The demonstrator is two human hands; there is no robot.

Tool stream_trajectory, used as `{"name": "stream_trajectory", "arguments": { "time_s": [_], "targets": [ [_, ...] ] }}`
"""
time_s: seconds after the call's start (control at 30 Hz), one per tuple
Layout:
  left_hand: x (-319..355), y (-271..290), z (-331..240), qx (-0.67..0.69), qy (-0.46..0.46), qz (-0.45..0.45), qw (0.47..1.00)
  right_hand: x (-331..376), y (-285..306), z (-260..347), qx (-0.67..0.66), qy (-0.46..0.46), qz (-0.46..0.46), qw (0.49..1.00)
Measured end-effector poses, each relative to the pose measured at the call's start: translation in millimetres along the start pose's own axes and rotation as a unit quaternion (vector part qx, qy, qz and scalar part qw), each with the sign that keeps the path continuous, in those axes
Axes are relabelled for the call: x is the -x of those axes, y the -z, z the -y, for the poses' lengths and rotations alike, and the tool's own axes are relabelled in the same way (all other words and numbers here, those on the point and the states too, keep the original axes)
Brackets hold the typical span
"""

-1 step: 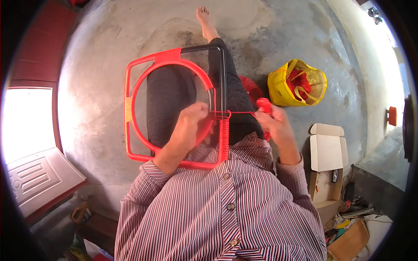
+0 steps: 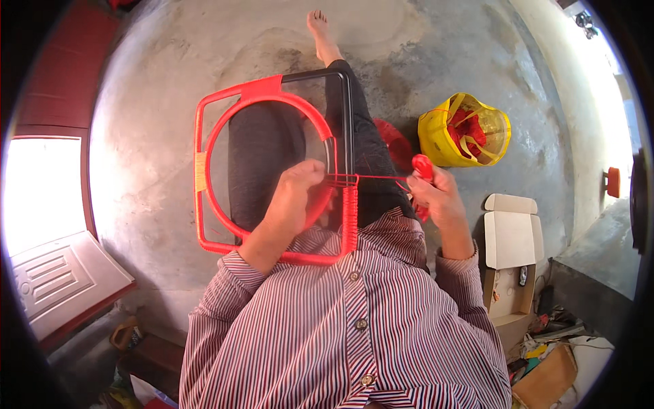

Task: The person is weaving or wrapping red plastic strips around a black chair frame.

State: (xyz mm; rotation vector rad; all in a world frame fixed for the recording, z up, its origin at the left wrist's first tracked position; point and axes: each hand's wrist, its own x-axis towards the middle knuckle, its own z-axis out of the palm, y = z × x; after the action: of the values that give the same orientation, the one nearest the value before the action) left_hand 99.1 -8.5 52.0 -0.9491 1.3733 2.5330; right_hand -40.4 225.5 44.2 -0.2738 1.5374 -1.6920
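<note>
A person sits on a grey floor (image 2: 157,136) w/ a square frame (image 2: 272,170) on the lap, in the middle of the pic. The frame has a round ring inside it. Most of the frame is wrapped in red cord; the top right part is bare & black.

The left hand (image 2: 300,187) is in the middle of the pic, inside the ring. Its fingers are curled & pressed onto the frame's right bar, right where the red cord (image 2: 381,178) starts. Can't tell if it pinches the cord or just the bar.

The cord runs tight from that bar to the right hand (image 2: 439,198), right of the middle. This hand is closed around a small red roll of cord (image 2: 422,165); the roll pokes out on top of the fingers.

A yellow bag (image 2: 466,133) w/ red stuff inside sits on the floor at the upper right, near the right hand but not touching it. An open cardboard box (image 2: 511,245) is at the right, below the bag. A bare foot (image 2: 319,31) shows at the top. A bright doorway is at the far left. The person wears a red & white striped shirt (image 2: 340,327), at the bottom.
</note>
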Motion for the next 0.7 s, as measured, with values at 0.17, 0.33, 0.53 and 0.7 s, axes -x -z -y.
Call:
{"name": "stream_trajectory", "arguments": {
  "time_s": [0.17,0.33,0.53,0.7],
  "targets": [
    [-3,8,11,0.061,0.008,0.019,0.998,17,2,-1,0.058,0.019,-0.008,0.998],
    [-3,5,5,0.055,0.039,-0.004,0.998,27,-1,-7,0.054,0.012,-0.027,0.998],
    [-3,8,6,0.058,0.035,-0.005,0.998,39,-2,-8,0.082,0.000,0.012,0.997],
    [-10,9,9,0.071,0.036,0.010,0.997,8,17,-41,0.256,-0.037,-0.091,0.962]
  ]
}}
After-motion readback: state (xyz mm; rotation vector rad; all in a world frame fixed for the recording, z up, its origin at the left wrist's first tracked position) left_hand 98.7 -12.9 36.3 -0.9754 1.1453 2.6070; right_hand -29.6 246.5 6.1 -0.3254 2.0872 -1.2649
